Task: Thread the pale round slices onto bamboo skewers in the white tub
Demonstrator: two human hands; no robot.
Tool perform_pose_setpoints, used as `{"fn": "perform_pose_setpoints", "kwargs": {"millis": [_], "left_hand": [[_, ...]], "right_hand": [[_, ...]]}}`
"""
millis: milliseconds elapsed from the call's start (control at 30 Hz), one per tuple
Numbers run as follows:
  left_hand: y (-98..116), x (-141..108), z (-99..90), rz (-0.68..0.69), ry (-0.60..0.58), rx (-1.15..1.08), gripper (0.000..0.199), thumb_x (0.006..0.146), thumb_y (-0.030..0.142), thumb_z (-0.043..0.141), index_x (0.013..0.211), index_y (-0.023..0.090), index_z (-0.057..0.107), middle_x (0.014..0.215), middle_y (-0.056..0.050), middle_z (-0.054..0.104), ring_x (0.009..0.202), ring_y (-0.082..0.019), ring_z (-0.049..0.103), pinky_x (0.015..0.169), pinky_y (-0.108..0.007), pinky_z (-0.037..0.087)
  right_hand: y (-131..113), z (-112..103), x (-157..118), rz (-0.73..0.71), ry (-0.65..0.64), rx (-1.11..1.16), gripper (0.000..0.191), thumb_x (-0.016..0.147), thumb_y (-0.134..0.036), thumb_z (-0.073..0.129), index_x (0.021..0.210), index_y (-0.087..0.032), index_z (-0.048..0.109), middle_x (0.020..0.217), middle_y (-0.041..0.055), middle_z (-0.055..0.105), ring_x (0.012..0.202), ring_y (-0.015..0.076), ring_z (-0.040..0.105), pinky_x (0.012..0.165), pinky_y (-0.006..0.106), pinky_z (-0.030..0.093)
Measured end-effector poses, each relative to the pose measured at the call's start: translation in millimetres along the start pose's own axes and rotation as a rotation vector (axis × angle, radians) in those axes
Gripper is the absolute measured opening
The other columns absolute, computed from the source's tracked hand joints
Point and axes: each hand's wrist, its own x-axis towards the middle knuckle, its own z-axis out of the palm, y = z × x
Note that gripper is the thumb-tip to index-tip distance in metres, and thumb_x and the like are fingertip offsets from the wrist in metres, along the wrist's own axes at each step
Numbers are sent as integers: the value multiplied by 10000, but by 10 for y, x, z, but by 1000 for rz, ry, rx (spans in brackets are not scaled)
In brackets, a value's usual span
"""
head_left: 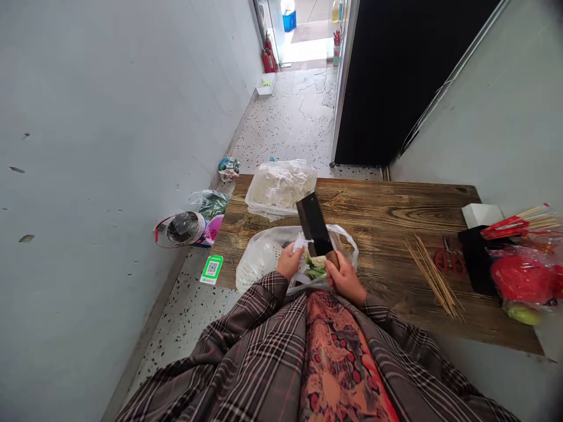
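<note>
My right hand (345, 278) is wrapped round the wooden handle of a cleaver (314, 224), whose dark broad blade points up and away from me. Close to the blade's left side, my left hand (290, 261) pinches a crumpled white tissue (301, 241). Whether the tissue touches the blade, I cannot tell. Below both hands lies an open white plastic bag (255, 264) on the table. Green leaves and pale food (317, 268) show inside it, partly hidden by the blade and hands.
A plastic-wrapped tray (281, 184) sits at the wooden table's (373, 217) far edge. To the right lie wooden skewers (433, 278), red-handled scissors (449, 258) and a red bag (523, 278). A bucket (185, 228) stands on the floor at left, near a QR-code card (212, 269).
</note>
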Motion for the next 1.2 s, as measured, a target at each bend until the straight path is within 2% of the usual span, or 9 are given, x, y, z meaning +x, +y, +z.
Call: {"fn": "perform_pose_setpoints", "kwargs": {"millis": [133,233,333,433,633,767,867,967,1200], "left_hand": [[-146,121,-93,-225,11,-373,396,739,488,674,947,163,582,803,-31,671,693,-171,618,686,-314,513],[-280,235,-210,-167,65,-41,405,655,313,780,963,163,562,849,-29,680,759,-170,636,722,-292,510],[-414,346,-314,-118,147,378,349,664,170,742,962,176,561,911,-50,687,887,-212,653,834,-338,502],[-489,381,-351,-111,175,480,374,697,155,709,1038,176,560,1029,-101,680,1029,-259,637,953,-410,463],[-289,96,-168,380,188,927,677,745,234,714,1361,153,448,1412,-197,480,1346,-328,423,1102,-486,356],[-116,-94,17,640,-172,1188,291,898,172,505,1166,179,616,1249,-146,608,1189,-271,544,1034,-419,406],[-118,-121,54,536,-341,1317,235,930,179,432,958,155,664,1037,-142,665,1040,-270,599,919,-411,453],[-206,-102,-5,345,-240,1367,205,869,276,569,978,124,654,1032,-175,664,1066,-322,589,910,-452,448],[-360,21,-163,87,-111,1271,646,770,447,662,1291,100,503,1134,-184,678,1108,-339,617,944,-413,454]], "right_hand": [[-10,-192,22,39,195,12,454,872,-561,553,1143,-198,531,508,-54,512,408,170,489,457,317,424],[80,-381,65,-28,311,-105,534,850,-558,580,1223,-178,534,599,-25,603,502,180,565,546,319,471],[283,-580,105,-62,418,-245,586,836,-567,574,1273,-177,544,889,71,711,738,220,653,698,351,509],[573,-737,105,24,451,-388,577,835,-568,540,1264,-183,572,1020,119,712,866,262,659,768,389,501],[1060,-722,41,268,426,-106,640,724,-593,617,1204,-169,597,808,65,690,640,207,621,598,332,506],[1147,-589,71,330,380,27,708,752,-645,548,1251,-143,537,628,-17,591,457,159,540,427,280,445],[1172,-556,104,363,383,62,720,739,-634,572,1264,-142,539,620,-19,588,454,151,531,426,273,440],[1212,-565,117,395,390,71,720,723,-584,619,1296,-155,544,636,-6,617,470,155,535,457,283,452],[1176,-453,123,398,393,174,649,647,-552,675,1170,-174,607,550,-34,589,413,152,518,409,269,419]]}}
